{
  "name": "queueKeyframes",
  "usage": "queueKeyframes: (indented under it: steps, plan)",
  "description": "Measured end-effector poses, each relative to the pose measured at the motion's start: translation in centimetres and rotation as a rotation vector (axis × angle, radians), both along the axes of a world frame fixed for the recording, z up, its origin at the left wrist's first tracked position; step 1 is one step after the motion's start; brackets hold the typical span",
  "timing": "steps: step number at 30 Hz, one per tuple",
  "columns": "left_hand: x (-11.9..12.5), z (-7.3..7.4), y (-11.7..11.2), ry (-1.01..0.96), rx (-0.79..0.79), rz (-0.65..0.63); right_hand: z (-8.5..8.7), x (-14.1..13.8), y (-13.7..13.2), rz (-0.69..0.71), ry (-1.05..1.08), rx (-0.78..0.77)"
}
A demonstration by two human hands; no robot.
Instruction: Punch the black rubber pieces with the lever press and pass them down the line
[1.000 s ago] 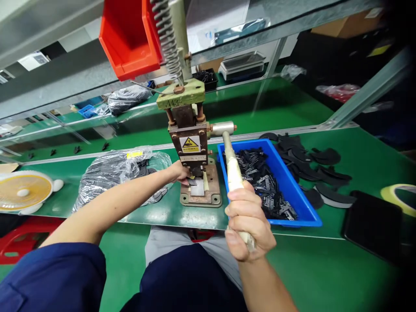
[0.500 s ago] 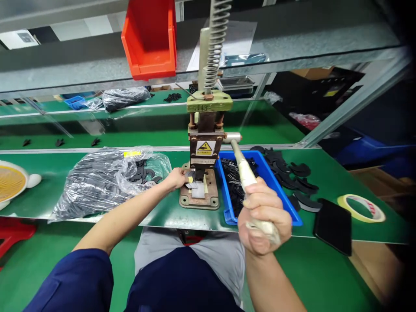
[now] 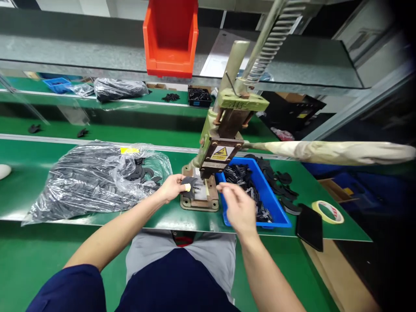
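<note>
My left hand pinches a flat black curved piece over the base plate of a hand press. A yellow patch shows at the thumb. My right hand is off the press's wrapped lever, which sticks out to the right. Its fingers are drawn together just right of the base plate, near the blue bin; whatever they may hold is too small to make out. The press head stands above the plate, tilted in the view.
Left of the press lies a clear plastic bag of black pieces. Loose black pieces, a black phone-like slab and a tape roll lie right of the bin. A red bin hangs from the shelf above.
My right hand has let go of the lever and moved left toward the press base. The lever has swung up to level. My left hand has drawn the black piece slightly toward me.
</note>
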State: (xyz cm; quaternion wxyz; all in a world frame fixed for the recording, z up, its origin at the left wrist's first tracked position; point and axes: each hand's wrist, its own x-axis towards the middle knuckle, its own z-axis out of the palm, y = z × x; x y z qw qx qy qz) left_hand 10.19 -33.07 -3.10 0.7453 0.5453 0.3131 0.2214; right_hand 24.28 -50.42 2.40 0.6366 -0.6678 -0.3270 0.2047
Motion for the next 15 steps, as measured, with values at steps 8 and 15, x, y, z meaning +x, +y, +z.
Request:
queueKeyframes:
  steps: [8,15]
  plan:
    - [-3.2,2.9,-1.6,0.053,0.449,-0.282,-5.0,-2.3,1.8,0.502,0.517,-0.308]
    - [-4.5,6.2,-2.3,-0.102,0.941,-0.650,-6.0,-4.1,-0.1,0.650,0.621,-0.277]
